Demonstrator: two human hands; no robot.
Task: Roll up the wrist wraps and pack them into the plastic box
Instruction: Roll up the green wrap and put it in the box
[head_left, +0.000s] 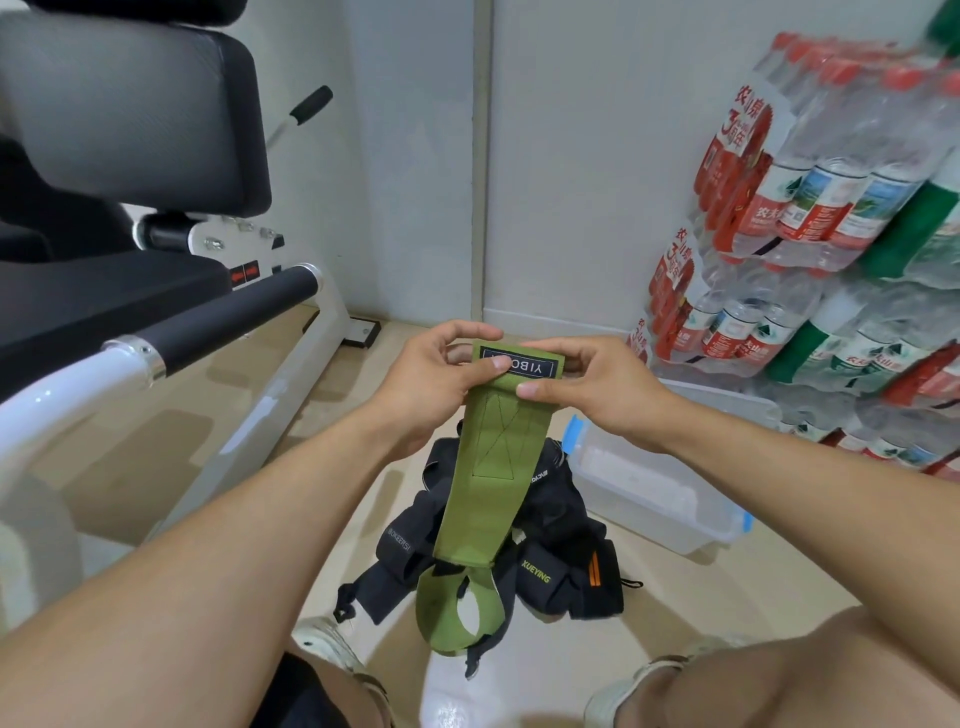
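Both hands meet at the top end of a green wrist wrap (493, 467): the left hand (441, 374) pinches its labelled end with thumb on the front and curled fingers behind, and the right hand (587, 384) does the same just beside it, thumb pressed a little lower on the strap. Held up by that end, the wrap hangs straight down below the hands, its thumb loop dangling lowest; I judge this is so the strap falls flat and untwisted, with the stiff labelled end ready to be turned over as the core of the roll. No turn looks made yet. Beneath the hands, on the floor, lies a heap of black wraps (498, 545) not yet rolled. Lower and to the right of the right hand stands the plastic box (660, 499), open-topped with blue clips, near enough to drop a finished roll in.
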